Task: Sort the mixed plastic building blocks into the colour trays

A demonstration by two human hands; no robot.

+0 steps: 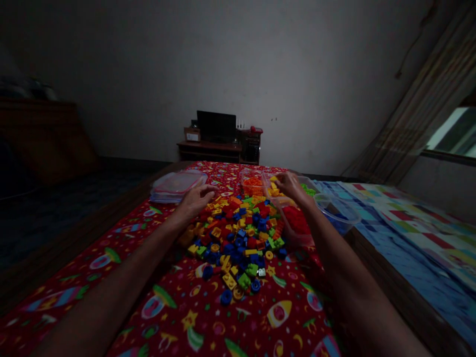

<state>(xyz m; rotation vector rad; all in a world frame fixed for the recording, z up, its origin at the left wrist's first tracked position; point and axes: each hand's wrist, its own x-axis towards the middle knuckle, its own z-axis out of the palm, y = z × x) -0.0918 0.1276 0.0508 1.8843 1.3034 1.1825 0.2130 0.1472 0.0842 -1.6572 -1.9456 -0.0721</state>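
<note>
Red rocket cloth (223,342) is spread out in a dim room. On it, a big pile of toy bricks (241,240) lies between and below both hands. At the pile's 10 o'clock, the left hand (196,200) has loose, spread fingers. At 1 o'clock, the right hand (292,187) bends over a clear tub (265,181) of yellow bricks (275,191); I cannot tell if it pinches one. Far off at 11 o'clock, a cardboard box (188,134) has a white label (192,136), too small to read.

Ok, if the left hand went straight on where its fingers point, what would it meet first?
The left hand would likely meet the clear container of orange toy pieces first. Depth is unclear, so a low pass might brush the far edge of the building-brick pile before that.
</note>
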